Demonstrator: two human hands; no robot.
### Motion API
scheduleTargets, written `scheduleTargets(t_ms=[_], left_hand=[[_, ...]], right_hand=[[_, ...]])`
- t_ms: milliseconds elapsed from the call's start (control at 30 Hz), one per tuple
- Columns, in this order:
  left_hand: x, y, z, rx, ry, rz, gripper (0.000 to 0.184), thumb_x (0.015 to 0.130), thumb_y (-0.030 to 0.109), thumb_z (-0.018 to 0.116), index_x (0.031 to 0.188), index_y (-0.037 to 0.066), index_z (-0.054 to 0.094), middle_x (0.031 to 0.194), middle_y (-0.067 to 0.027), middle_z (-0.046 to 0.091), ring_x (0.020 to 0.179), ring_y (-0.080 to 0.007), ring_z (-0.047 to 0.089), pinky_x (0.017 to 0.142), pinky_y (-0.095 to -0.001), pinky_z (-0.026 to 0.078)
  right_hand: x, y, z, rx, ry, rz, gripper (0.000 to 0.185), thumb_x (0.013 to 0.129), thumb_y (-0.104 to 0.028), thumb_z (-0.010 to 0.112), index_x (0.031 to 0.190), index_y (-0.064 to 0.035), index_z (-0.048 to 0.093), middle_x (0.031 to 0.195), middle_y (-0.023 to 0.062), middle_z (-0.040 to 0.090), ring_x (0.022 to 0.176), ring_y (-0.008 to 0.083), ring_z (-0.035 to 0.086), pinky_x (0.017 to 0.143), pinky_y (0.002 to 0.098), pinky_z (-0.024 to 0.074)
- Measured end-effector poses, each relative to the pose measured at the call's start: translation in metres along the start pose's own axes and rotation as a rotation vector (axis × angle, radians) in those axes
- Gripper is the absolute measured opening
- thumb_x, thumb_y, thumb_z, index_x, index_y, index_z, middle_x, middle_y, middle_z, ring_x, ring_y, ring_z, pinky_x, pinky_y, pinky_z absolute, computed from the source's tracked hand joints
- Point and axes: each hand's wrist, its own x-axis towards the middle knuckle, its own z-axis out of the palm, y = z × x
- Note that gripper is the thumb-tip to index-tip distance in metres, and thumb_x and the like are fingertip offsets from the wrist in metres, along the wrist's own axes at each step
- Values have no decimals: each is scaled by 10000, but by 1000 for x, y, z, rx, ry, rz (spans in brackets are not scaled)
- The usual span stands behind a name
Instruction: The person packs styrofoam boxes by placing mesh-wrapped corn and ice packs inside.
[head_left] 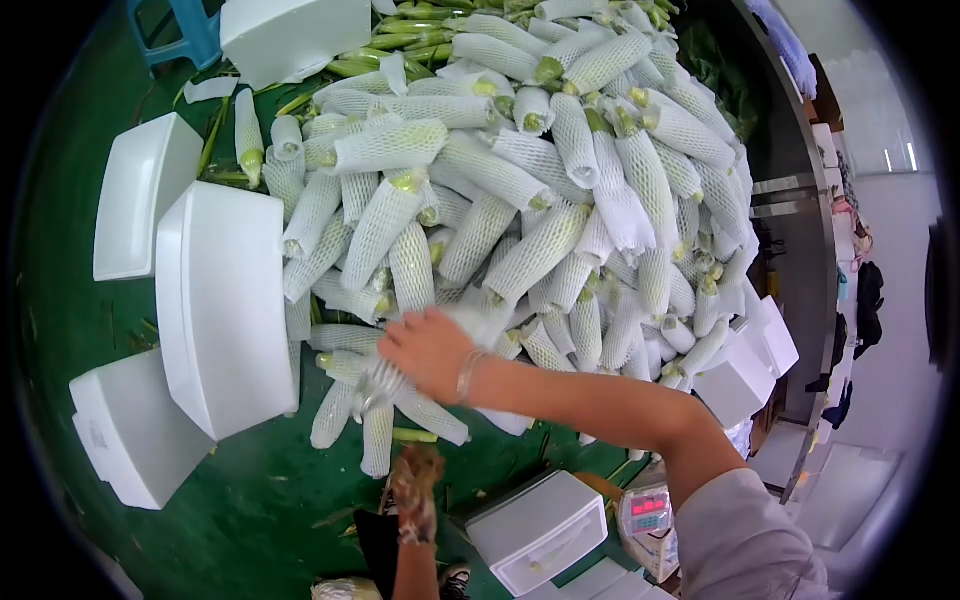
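My right hand (428, 355) is over the lower left of a big pile of corn cobs (540, 260) wrapped in white foam netting. Its fingers curl round a wrapped cob (380, 388), which is smeared by motion. A band circles that wrist. My left hand (416, 485) is lower down, above the green floor and just below the pile's edge. Motion blurs its fingers, so its grip cannot be made out. Near it, a bare green stalk piece (414, 435) lies under the wrapped cobs.
White foam boxes (225, 310) stand at the left, with another (540, 530) at the bottom. A scale (647, 512) with a lit display is at the lower right. A blue stool (180, 35) is at the top left. A metal-framed table (800, 190) runs along the right.
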Motion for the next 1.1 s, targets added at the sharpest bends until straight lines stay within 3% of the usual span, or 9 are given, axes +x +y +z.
scheduleTargets(t_ms=[167,200,300,533,667,733,800,867,1100], left_hand=[[-67,-141,-65,285,31,-369,524,773,206,744,1199,29,496,1074,-119,585,953,-231,603,775,-328,516],[-72,-88,-20,512,99,-565,469,782,187,732,1164,23,515,1004,-109,611,891,-219,622,729,-314,527],[-69,-76,-6,256,181,-292,171,879,178,596,1012,86,539,855,-82,629,668,-176,585,602,-298,472],[-30,9,13,-459,261,-101,445,916,406,515,1227,99,432,1059,-107,581,971,-220,554,802,-301,447],[-21,49,35,-546,-125,-110,476,761,205,705,1155,56,484,985,-188,601,826,-331,619,701,-415,533],[-32,27,20,-426,-105,-274,418,725,102,698,1093,21,517,943,-194,617,820,-347,627,716,-436,538],[-38,16,10,-638,-20,-469,362,729,78,684,1051,-4,538,927,-191,626,786,-348,636,716,-453,541],[-43,17,7,-442,34,-454,331,757,125,669,1035,-9,550,905,-191,629,774,-349,640,711,-462,541],[-63,4,16,-545,170,-529,358,803,269,644,1014,4,529,816,-166,610,746,-327,626,695,-455,528]], right_hand=[[95,48,7,-350,411,69,394,794,-201,579,1153,-43,534,1176,131,523,1148,281,461,988,425,329],[123,66,10,-407,265,140,445,766,-198,616,1171,-42,518,1196,155,516,1190,297,427,1003,432,318],[154,106,32,-722,106,182,347,766,-171,628,1083,-44,566,1126,143,572,1164,307,465,973,438,355],[13,2,8,210,-398,234,693,680,-474,710,1122,20,508,988,187,629,962,351,606,822,453,478],[-41,11,-2,361,-129,163,756,740,-440,696,1284,11,429,1215,206,529,1136,346,515,959,427,404],[-7,71,-47,-37,336,572,665,746,-316,708,1229,50,434,1247,212,480,1167,343,471,932,436,416],[15,143,-58,-344,342,915,661,706,-353,724,1145,62,457,1149,234,541,1063,345,537,831,382,465],[31,187,-41,-248,81,1167,708,709,-421,717,1150,69,458,1147,259,561,1056,341,577,846,372,476],[-10,154,-35,576,284,1099,618,735,-464,674,1020,78,595,976,171,652,904,262,629,783,349,493]])
